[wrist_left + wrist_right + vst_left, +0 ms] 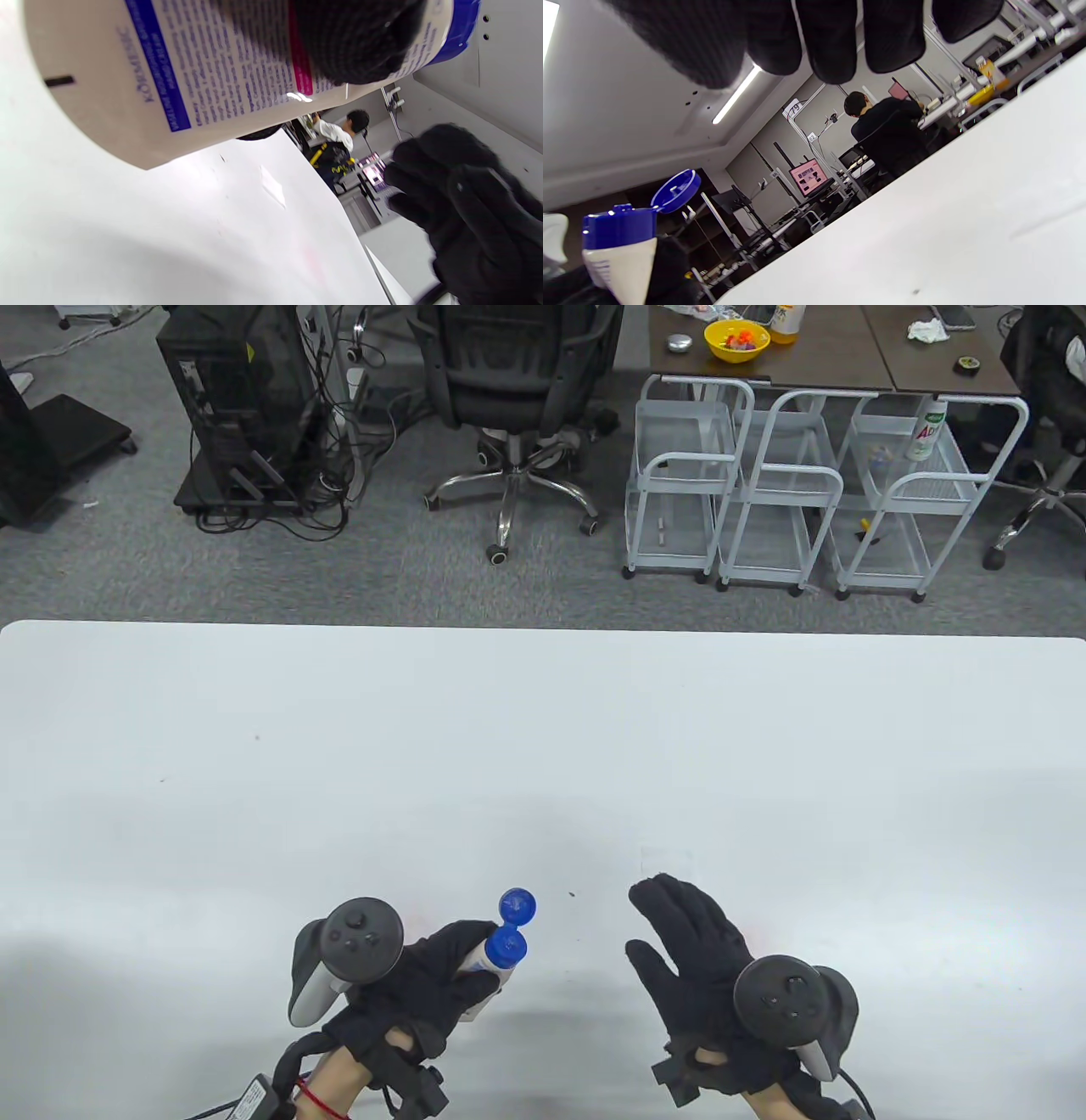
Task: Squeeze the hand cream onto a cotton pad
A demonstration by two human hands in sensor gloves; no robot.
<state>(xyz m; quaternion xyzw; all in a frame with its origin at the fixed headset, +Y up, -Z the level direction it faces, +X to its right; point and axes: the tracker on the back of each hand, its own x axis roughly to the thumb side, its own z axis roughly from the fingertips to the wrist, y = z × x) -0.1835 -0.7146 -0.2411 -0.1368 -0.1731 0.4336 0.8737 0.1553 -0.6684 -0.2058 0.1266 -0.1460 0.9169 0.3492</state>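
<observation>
The left hand point(416, 984) grips the soft, light cream tube point(488, 963) mid-body, flip cap point(517, 905) open; the right hand point(704, 959) hovers beside it, fingers spread, holding nothing.

The white rectangular table point(543, 746) fills the near half of the table view. Near its front edge, left of centre, the black-gloved left hand point(424, 984) holds the white plastic hand cream tube point(488, 963), whose blue flip cap point(517, 906) points away from the person. Right of it, apart from the tube, the black-gloved right hand point(704, 963) hangs above the table.
</observation>
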